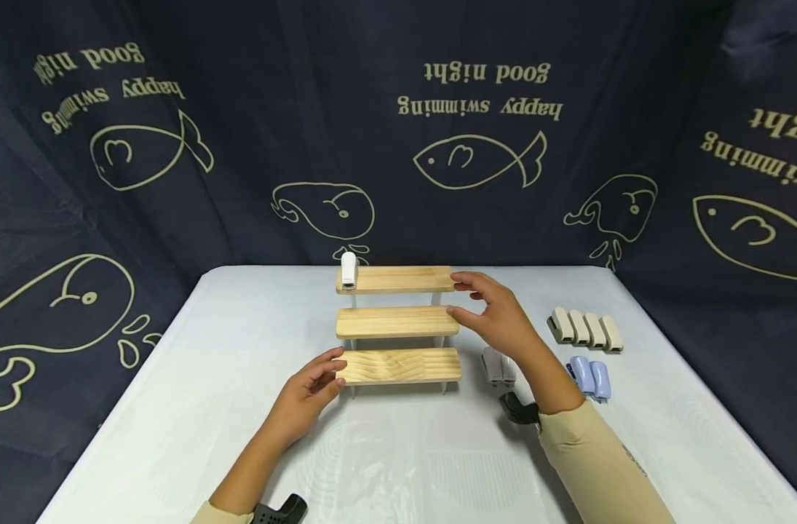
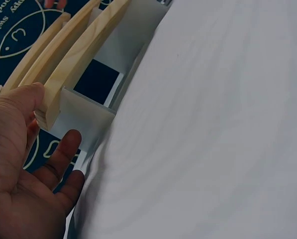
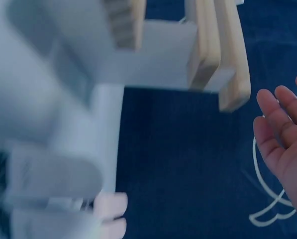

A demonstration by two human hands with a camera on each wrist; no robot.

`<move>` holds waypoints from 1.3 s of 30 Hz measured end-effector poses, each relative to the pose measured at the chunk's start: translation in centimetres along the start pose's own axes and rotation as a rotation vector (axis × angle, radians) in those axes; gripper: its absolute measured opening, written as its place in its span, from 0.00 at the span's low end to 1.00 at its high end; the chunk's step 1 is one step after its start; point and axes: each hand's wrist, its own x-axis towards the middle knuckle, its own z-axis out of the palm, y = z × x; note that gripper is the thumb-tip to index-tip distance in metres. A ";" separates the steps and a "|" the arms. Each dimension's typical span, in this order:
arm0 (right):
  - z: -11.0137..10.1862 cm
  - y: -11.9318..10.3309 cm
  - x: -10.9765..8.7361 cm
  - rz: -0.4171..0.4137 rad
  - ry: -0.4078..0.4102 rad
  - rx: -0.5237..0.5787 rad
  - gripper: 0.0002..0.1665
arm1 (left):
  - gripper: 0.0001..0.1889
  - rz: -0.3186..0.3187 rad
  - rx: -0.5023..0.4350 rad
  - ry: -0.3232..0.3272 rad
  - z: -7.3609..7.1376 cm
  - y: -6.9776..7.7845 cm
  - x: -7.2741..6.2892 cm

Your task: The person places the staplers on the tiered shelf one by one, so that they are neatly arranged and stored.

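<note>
A three-tier wooden shelf stand (image 1: 398, 365) with pale supports stands mid-table. On the left end of its top board sits a white stapler (image 1: 349, 270). My left hand (image 1: 304, 397) is at the left end of the lowest board; in the left wrist view its thumb (image 2: 26, 97) touches the board end while other fingers spread apart. Beside the right ends of the upper boards, my right hand (image 1: 499, 314) holds nothing, its fingers loosely bent. The right wrist view shows its fingers (image 3: 280, 107) apart from the boards.
Right of the stand lie two greyish-white staplers (image 1: 498, 366), partly beneath the right forearm. Farther right are two blue staplers (image 1: 591, 378) and a row of several cream staplers (image 1: 587, 329). A dark printed curtain (image 1: 398, 218) hangs behind the white table (image 1: 241, 320).
</note>
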 end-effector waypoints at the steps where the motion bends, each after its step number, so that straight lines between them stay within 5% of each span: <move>1: -0.3 0.3 -0.5 0.011 0.001 0.001 0.32 | 0.17 0.001 -0.005 0.001 0.0 0.0 0.0; 9: -2.4 2.3 -3.7 0.156 0.001 0.077 0.29 | 0.17 0.010 0.024 0.010 0.0 0.0 0.1; 16: -3.0 3.9 -6.0 0.237 -0.035 0.037 0.29 | 0.17 0.007 -0.007 0.006 -0.1 -0.2 -0.3; 26: -3.1 6.2 -8.0 0.272 -0.129 -0.073 0.31 | 0.17 0.029 0.009 0.011 -0.2 -0.2 -0.3; 39: -3.3 7.6 -9.0 0.303 -0.221 -0.043 0.32 | 0.16 0.049 0.042 0.020 0.2 -0.1 0.0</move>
